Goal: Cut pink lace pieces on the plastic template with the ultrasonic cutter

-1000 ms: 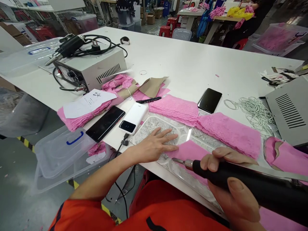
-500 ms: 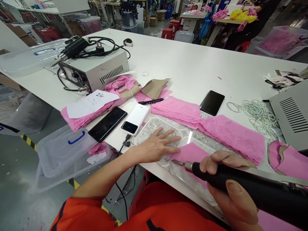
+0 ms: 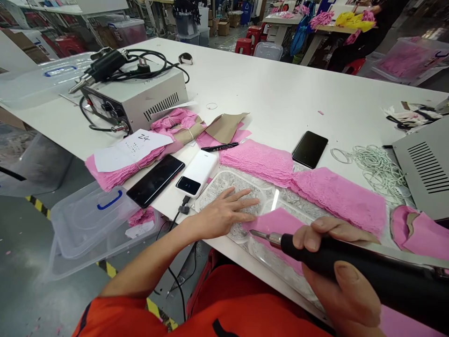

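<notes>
My left hand (image 3: 228,213) lies flat with fingers spread on a clear plastic lid (image 3: 213,187), its little finger at the left tip of a pink fabric piece (image 3: 277,220). Wrapped around a black handheld tool with a metal tip, probably an ultrasonic welding gun (image 3: 326,257), is my right hand (image 3: 340,276). The tool's pointed tip is at the fabric's left end, close to my left fingers; whether it touches cannot be told. Beyond the hands lie two stacks of pink lace-edged fabric, a left stack (image 3: 257,161) and a right stack (image 3: 342,201).
A grey generator box (image 3: 140,98) carries another black gun (image 3: 105,65). Nearby are a phone (image 3: 156,180), a power bank (image 3: 198,171), a pen (image 3: 220,147) and a second phone (image 3: 310,149). Elastic bands (image 3: 380,168) lie beside another grey box (image 3: 424,161). A person sits far right.
My left hand has shifted slightly left, from the fabric's edge. The tool in my right hand has barely moved, its tip still at the fabric's left end.
</notes>
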`<state>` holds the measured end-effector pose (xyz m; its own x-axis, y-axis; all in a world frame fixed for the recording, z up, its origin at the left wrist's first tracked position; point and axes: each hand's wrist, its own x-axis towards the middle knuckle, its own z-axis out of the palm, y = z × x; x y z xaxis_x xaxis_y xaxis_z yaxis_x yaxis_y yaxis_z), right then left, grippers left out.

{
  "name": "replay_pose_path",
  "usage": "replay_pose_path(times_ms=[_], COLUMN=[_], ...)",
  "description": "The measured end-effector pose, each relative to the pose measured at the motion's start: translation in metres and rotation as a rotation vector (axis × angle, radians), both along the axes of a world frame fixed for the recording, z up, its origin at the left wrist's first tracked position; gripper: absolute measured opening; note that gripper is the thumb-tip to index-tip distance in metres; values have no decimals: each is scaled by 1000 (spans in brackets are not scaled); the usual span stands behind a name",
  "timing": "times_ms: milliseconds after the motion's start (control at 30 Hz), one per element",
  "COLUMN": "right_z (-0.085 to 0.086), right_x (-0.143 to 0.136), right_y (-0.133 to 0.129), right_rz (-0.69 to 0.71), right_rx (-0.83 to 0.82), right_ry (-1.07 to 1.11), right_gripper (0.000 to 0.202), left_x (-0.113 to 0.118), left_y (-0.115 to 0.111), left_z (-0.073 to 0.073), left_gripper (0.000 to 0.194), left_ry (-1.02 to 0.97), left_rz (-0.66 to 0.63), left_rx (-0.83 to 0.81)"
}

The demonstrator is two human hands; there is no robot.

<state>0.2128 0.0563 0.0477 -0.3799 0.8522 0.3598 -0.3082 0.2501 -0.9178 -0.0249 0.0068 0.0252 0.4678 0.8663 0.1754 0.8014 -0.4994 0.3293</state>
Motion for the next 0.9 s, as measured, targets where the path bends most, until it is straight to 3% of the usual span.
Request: replay_pose_path(times_ms=[100,267,633,900], right_z=[9,14,7,14], right_x=[-17,-33,-32,-40], right_y=[0,-1,2,-1], right_rz=[-22,-20,-38,12], right_rx=[49,56,54,115], right_ry=[119,138,94,123], right_gripper=[20,18,19,8], left_x=[0,0,-1,-1], left_y=[0,0,0,-1], left_z=[-2,-3,-4,-6], left_gripper=[51,49,41,43], left_ry=[-11,-23,0,-2], left_rz=[-3,2,-2,1], left_rx=[1,27,47,35])
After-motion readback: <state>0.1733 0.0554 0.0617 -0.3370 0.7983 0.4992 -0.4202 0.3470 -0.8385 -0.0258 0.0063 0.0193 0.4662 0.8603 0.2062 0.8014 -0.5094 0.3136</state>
